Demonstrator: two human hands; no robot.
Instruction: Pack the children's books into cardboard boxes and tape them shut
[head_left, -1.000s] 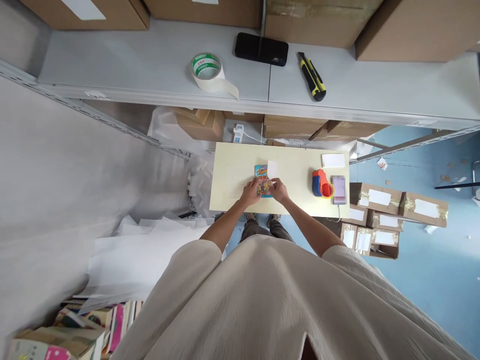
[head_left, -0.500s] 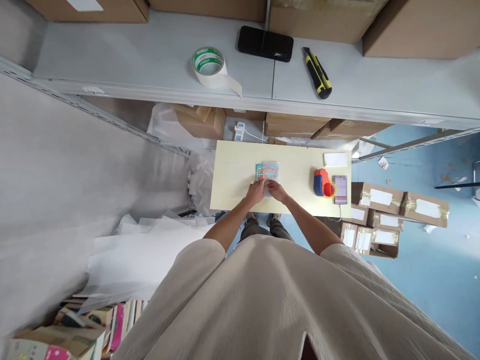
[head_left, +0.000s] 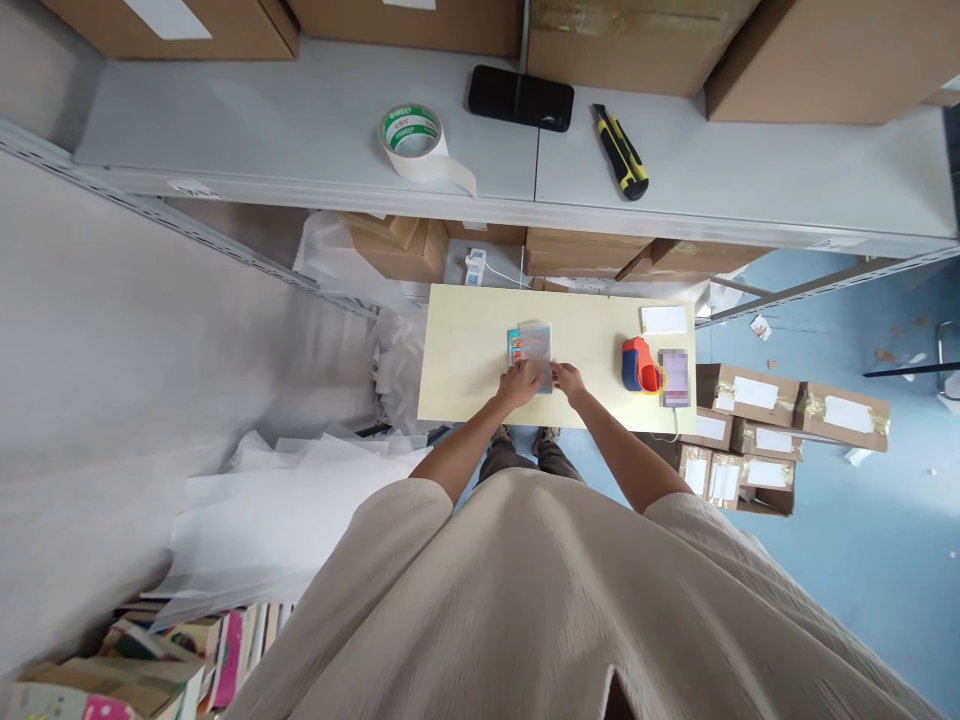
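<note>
A thin, colourful book [head_left: 514,345] lies on the pale yellow table, mostly covered by a translucent sheet [head_left: 537,343]. Its blue and red cover shows at the left and faintly through the sheet. My left hand [head_left: 520,383] is closed at the lower left of the book, fingers bent over the book and sheet. At the sheet's right edge, my right hand [head_left: 568,380] has its fingers pinched together on that edge. The fingertips are small in view, so the exact grip is hard to see.
The table [head_left: 469,350] also holds a red and blue tape dispenser [head_left: 634,364], a phone [head_left: 675,378] and a white card [head_left: 664,320]. On the shelf above are a tape roll [head_left: 414,143], a black phone [head_left: 520,97] and a utility knife [head_left: 621,152]. Cardboard boxes [head_left: 750,392] stand right.
My right hand has moved right, away from my left hand, to the sheet's edge. The sheet now covers more of the book. The whole view has shifted slightly.
</note>
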